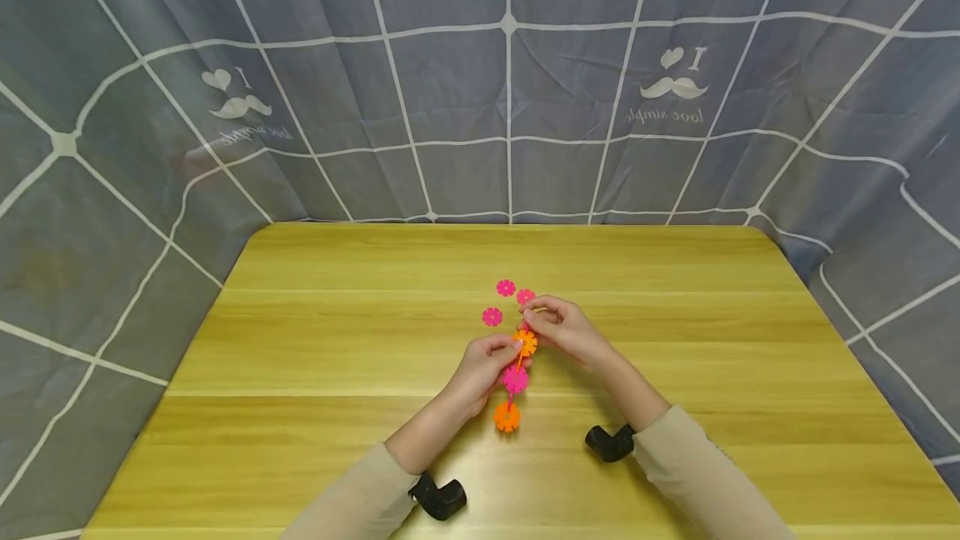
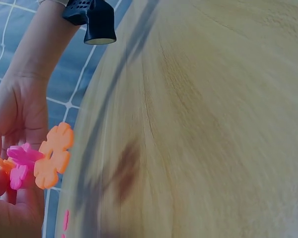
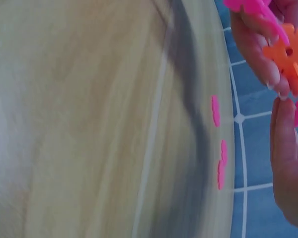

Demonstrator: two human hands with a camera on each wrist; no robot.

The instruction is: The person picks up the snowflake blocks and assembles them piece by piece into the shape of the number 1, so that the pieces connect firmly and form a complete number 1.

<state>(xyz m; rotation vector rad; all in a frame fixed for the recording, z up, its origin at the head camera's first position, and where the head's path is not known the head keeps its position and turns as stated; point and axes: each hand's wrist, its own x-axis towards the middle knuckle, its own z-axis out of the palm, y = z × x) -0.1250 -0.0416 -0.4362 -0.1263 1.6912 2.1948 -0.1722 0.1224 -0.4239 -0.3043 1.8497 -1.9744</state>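
- L grip (image 1: 480,369) pinching orange-&-pink disc chain (image 1: 515,379), tail on near side.
- R grip (image 1: 566,327), just beside, pinching pink pc. (image 3: 275,24) at chain's far end.
- 3 loose pink discs (image 1: 487,317) on tabletop (image 1: 360,340), just beyond grips.

We identify the linked orange and pink notched discs (image 1: 515,382) as smooth, opaque plastic with a faint sheen; the loose pink discs (image 1: 492,322) appear to be of the same plastic. The tabletop (image 1: 337,340) shows a wood-grain surface, smooth and semi-glossy, with soft reflected light toward its near edge. Behind it we observe a curtain (image 1: 450,90) of thin, creased cloth, its white markings (image 1: 673,88) lying flat like print. We note sleeves (image 1: 352,490) of matt cloth and black wrist fittings (image 1: 444,502) resembling hard, smooth plastic.
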